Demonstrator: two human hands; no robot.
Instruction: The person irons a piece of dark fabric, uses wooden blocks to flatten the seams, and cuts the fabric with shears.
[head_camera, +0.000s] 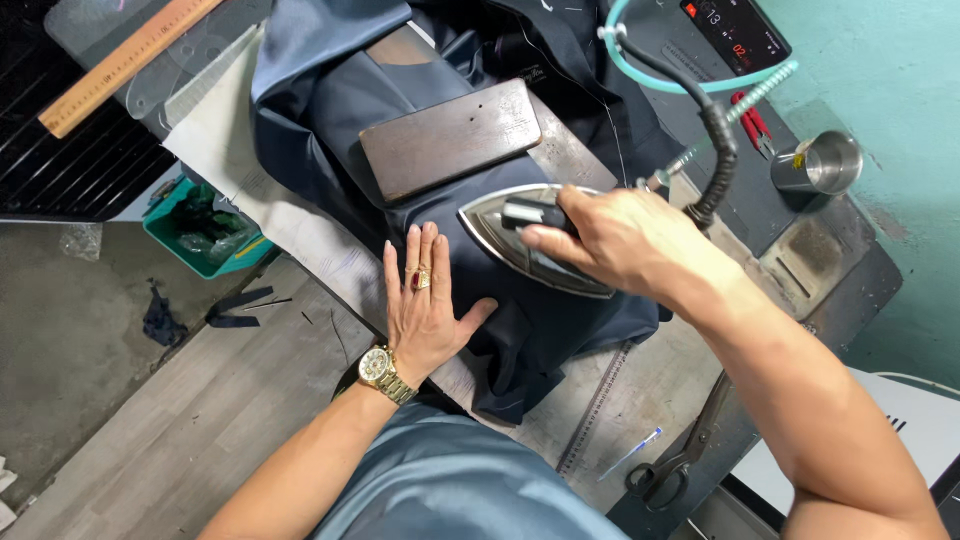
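A dark blue garment (340, 110) lies spread over the ironing table (640, 390). My right hand (615, 240) grips the black handle of a steam iron (500, 225) that rests flat on the cloth, tip pointing left. Just left of the iron's tip, my left hand (425, 300) presses flat on the fabric with fingers together, wearing a red-stone ring and a gold watch. A dark wooden block (450, 135) sits on the garment beyond the iron.
A black hose and teal tube (715, 120) rise from the iron. Large scissors (690, 455), a metal ruler (595, 405) and a pen lie at the near right. A metal cup (825, 162) stands far right. A wooden ruler (125, 62) lies far left, a green bin (200, 235) below.
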